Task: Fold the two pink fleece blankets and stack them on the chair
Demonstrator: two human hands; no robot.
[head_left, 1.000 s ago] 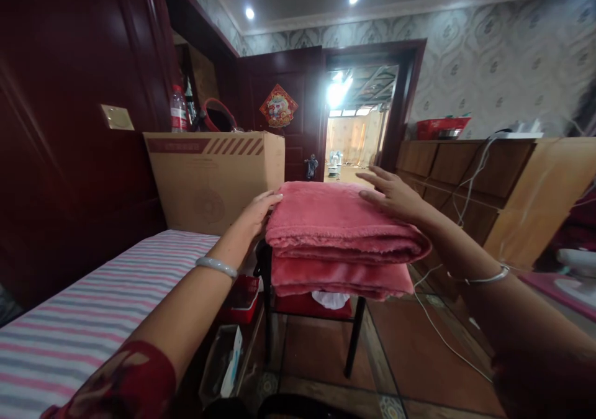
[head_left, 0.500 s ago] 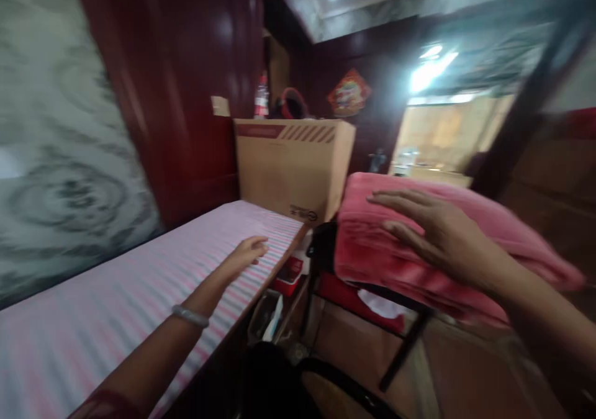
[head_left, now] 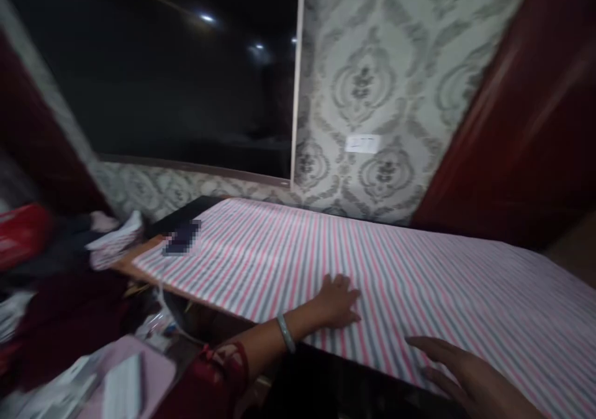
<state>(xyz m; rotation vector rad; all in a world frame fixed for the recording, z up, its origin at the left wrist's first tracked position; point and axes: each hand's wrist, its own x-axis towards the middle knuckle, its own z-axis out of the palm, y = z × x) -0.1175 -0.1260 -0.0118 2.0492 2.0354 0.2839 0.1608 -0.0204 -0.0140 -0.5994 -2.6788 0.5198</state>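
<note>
on the striped cloth [head_left: 419, 270] covering the table, near its front edge, the left hand [head_left: 338, 301] lies flat with fingers spread, gripping nothing (as if pressing it smooth), while the right hand [head_left: 459, 372] hovers open just above it.

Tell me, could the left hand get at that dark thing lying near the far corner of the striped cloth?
Probably yes. The left hand lies flat on the striped cloth, holding nothing, and the stretch of cloth between it and the dark thing looks bare. That thing is blurred, so I cannot tell what it is.
</note>
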